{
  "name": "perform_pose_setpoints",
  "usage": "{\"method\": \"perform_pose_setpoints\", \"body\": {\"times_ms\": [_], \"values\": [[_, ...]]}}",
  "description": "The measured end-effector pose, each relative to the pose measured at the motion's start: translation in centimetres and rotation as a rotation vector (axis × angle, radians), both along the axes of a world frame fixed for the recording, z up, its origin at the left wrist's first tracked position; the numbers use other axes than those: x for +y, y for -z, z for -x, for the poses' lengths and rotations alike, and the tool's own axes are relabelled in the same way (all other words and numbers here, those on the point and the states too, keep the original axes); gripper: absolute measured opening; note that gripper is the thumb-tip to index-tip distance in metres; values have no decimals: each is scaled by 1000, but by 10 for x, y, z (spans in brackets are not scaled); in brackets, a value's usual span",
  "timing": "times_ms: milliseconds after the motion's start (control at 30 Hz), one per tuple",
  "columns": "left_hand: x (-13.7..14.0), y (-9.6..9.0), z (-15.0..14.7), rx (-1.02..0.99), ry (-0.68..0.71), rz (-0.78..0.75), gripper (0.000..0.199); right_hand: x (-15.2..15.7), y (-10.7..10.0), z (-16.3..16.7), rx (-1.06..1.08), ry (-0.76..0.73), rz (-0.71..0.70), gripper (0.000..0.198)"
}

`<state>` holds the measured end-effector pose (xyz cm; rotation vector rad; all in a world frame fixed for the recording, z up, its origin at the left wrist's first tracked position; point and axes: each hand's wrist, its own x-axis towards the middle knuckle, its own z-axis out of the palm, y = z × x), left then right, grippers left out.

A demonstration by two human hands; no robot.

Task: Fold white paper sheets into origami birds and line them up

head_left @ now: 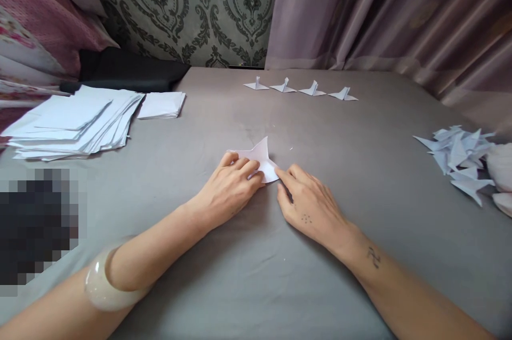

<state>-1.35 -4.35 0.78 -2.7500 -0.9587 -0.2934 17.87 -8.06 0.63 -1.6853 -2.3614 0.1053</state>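
Note:
A folded piece of white paper [260, 154] lies on the grey cloth in front of me, one pointed flap standing up. My left hand [236, 182] is closed over its left and near side, the fingers curled on the paper and partly covering it. On the right, my right hand [308, 198] touches the paper's right corner with its stretched index fingertip. Its thumb is apart from that finger, and the other fingers are bent.
Four-sided white sheets [92, 116] are stacked at the left, beside a smaller paper stack [163, 104]. A row of several folded paper birds [315, 89] stands at the back. More folded paper shapes [460, 150] are heaped at the right. A black cloth [132, 69] lies far left.

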Motion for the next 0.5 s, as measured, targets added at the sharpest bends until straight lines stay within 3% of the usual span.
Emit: {"method": "perform_pose_setpoints", "body": {"times_ms": [500], "values": [[-2,-2,-9,-211,-168,184,32,6,8,-2,196,113,-26,22]]}}
